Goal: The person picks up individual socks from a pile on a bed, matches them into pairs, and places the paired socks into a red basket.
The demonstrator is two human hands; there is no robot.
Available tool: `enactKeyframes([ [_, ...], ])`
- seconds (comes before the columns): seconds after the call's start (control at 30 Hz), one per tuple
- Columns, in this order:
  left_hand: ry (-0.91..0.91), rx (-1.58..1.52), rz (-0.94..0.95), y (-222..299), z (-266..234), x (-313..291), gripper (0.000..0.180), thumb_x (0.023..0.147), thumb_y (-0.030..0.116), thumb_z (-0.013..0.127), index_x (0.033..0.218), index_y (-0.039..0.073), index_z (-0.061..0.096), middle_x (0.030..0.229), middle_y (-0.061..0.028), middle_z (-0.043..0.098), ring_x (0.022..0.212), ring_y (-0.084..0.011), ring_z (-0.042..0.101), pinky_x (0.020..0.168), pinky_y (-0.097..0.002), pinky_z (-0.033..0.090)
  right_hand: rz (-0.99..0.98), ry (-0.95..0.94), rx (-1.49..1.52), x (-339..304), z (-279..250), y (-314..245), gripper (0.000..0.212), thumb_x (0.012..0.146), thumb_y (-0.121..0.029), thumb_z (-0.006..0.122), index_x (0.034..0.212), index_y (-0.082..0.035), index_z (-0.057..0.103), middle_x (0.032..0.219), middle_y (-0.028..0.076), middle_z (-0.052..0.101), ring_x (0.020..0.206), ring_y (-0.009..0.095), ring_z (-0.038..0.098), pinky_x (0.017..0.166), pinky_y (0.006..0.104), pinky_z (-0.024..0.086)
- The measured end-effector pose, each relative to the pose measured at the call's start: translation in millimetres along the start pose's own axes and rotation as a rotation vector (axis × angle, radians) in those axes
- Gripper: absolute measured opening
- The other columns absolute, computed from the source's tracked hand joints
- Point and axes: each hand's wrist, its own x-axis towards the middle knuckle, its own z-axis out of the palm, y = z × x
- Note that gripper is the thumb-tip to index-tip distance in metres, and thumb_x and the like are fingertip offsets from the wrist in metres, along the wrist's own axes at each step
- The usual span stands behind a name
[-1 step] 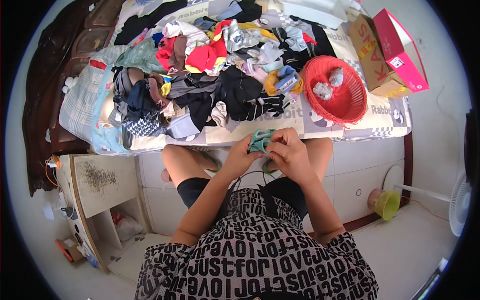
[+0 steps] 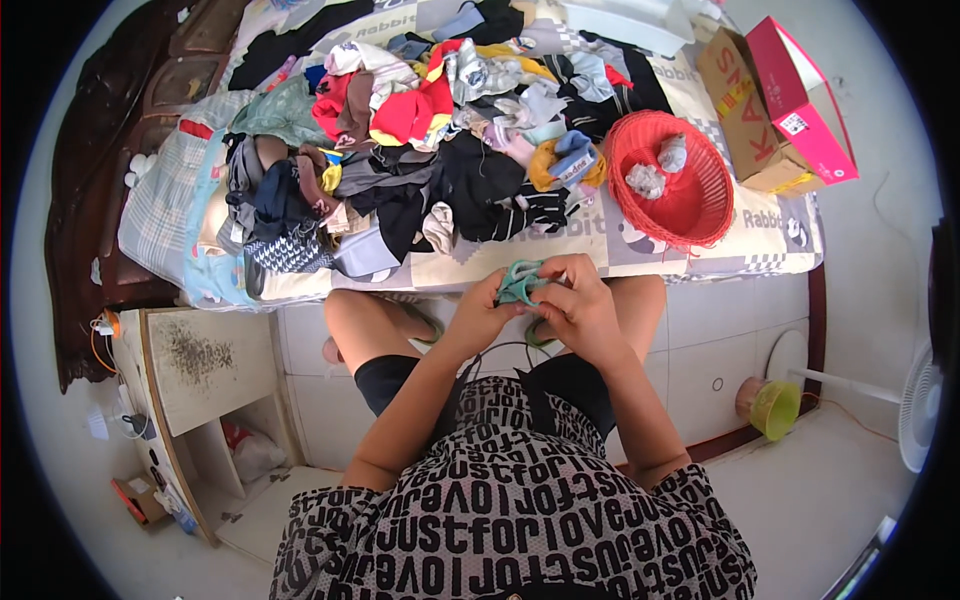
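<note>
Between my two hands, above my lap and just short of the bed's near edge, is a small bunched teal garment [image 2: 521, 283]; its exact kind does not show. The fingers of my left hand [image 2: 484, 312] pinch its left side. Thumb and fingers of my right hand [image 2: 576, 305] close on its right side and partly cover it. Beyond my hands, a large mixed heap of clothes [image 2: 400, 185] spreads over the bed, with black, grey, red, white and yellow pieces. A crumpled cream cloth [image 2: 439, 228] lies at the heap's near side, closest to my left hand.
On the bed's right stands a red woven basket [image 2: 712, 205] holding two crumpled clear plastic bundles. Beside it are a cardboard box [image 2: 735, 110] and a pink box [image 2: 780, 75]. A white cabinet [image 2: 200, 365] stands left, a yellow-green bin [image 2: 775, 410] and white fan [image 2: 918, 410] right.
</note>
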Motion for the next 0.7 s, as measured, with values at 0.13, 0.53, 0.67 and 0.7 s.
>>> enactKeyframes([
  [0.13,0.007,0.133,0.000,6,0,-2,0.030,0.076,-0.002,0.059,0.105,0.002,0.053,0.089,-0.0024,0.059,0.081,-0.0096,0.052,0.076,-0.0244,0.043,-0.063,-0.017,-0.019,6,-2,1,0.020,0.059,0.003,0.067,0.076,-0.005,0.059,0.101,0.006,0.056,0.089,0.025,0.053,0.067,0.0329,0.046],
  [0.53,0.122,0.325,0.044,21,5,-4,0.035,0.075,-0.006,0.055,0.110,0.003,0.053,0.089,-0.0048,0.061,0.083,-0.0100,0.055,0.074,-0.0240,0.045,0.529,-0.076,0.306,-11,20,5,0.030,0.059,0.002,0.066,0.087,-0.004,0.057,0.083,0.009,0.055,0.082,0.027,0.052,0.071,0.0364,0.043],
  [0.67,0.249,0.248,-0.063,9,6,-5,0.039,0.073,-0.008,0.053,0.110,0.003,0.050,0.091,-0.0065,0.060,0.085,-0.0125,0.057,0.074,-0.0251,0.047,0.089,-0.089,-0.089,-19,28,4,0.032,0.060,0.001,0.067,0.090,-0.004,0.059,0.089,0.009,0.056,0.088,0.028,0.052,0.074,0.0364,0.043],
  [0.7,0.287,0.228,-0.117,8,5,-6,0.040,0.073,-0.009,0.052,0.110,0.004,0.050,0.093,-0.0068,0.060,0.085,-0.0132,0.057,0.073,-0.0251,0.047,0.050,-0.060,-0.128,-17,28,-2,0.033,0.060,0.001,0.067,0.091,-0.005,0.059,0.090,0.008,0.056,0.091,0.027,0.052,0.076,0.0370,0.042],
])
